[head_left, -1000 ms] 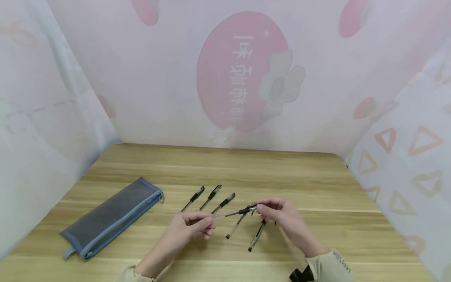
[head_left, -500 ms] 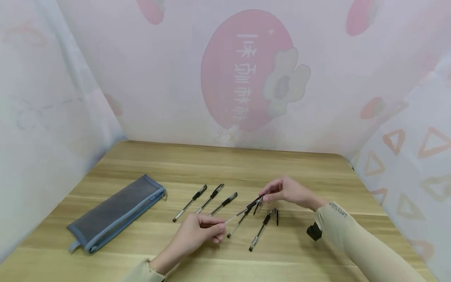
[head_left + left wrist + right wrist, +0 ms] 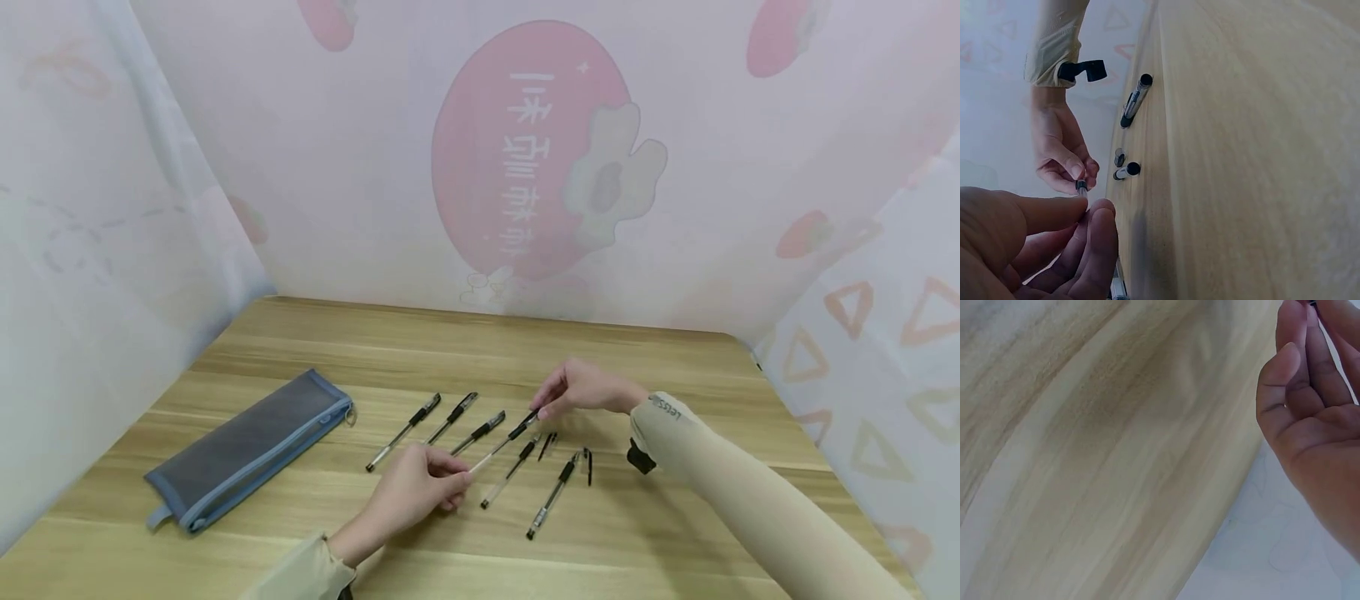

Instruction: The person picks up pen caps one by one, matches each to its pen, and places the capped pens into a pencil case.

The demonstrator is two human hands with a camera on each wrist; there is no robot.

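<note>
My left hand (image 3: 420, 483) pinches the clear rear end of a black gel pen (image 3: 517, 431) between thumb and fingers. At the pen's other end, my right hand (image 3: 581, 390) pinches the black cap. The pen slants above the table, leading up to the right in the head view. Just right of it lie two uncapped gel pens, one nearer (image 3: 513, 471) and one further right (image 3: 551, 496). Two loose black caps rest close by, one upper (image 3: 548, 445) and one at the right (image 3: 588, 467). In the right wrist view, my right hand (image 3: 1310, 394) mostly hides the pen tip.
Left of the held pen lie three capped gel pens: one outermost (image 3: 403, 433), a middle one (image 3: 452, 417) and an inner one (image 3: 480, 432), partly behind the left hand. A grey mesh zip pencil case (image 3: 247, 446) lies at the left of the wooden table (image 3: 480, 350). Printed cloth (image 3: 360, 167) surrounds the table.
My right hand has moved toward the back of the table, then left, swinging its end of the pen up. Both hands keep hold of the pen.
</note>
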